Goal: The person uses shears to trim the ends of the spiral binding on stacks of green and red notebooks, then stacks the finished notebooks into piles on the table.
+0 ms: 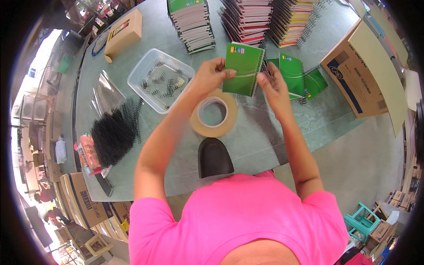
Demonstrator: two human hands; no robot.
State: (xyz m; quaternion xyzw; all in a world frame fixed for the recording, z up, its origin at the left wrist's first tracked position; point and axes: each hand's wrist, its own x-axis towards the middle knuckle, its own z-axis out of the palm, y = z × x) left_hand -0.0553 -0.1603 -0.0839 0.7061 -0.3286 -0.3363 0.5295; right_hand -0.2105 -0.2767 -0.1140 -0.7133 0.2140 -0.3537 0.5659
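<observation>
While pinching the green notebook (241,68) over the table (256,141) with nearly closed left hand (211,78), apparently works at the coiled spine (254,89) with half-curled right hand (274,90); cannot tell how firmly; probably needs steady support next.

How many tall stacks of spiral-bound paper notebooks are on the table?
3, across the far side: green-covered stack left, red-edged stack middle, yellow-edged stack right. Others may be hidden.
</observation>
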